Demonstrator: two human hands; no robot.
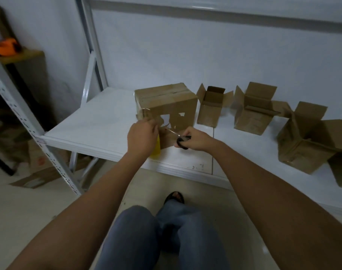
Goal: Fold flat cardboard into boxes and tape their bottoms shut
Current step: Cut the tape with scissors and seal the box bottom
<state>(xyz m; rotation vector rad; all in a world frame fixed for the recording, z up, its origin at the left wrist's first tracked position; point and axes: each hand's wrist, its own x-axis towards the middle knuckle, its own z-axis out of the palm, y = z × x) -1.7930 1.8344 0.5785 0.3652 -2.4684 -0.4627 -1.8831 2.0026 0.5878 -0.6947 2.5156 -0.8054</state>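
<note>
A closed brown cardboard box (167,103) with torn label scraps on its front stands on the white shelf (100,125). In front of it my left hand (141,136) grips a roll of tape with a yellow core (155,149), and a clear strip stretches up to the box's left corner. My right hand (193,141) holds black-handled scissors (182,141), whose blades point left toward the strip. A smaller piece of cardboard sits between my hands, mostly hidden.
Three open-topped boxes stand in a row to the right: a small one (210,110), a middle one (253,112) and a larger one (304,145). Flat cardboard (35,172) lies on the floor under the shelf. The rack's perforated post (29,123) stands at left.
</note>
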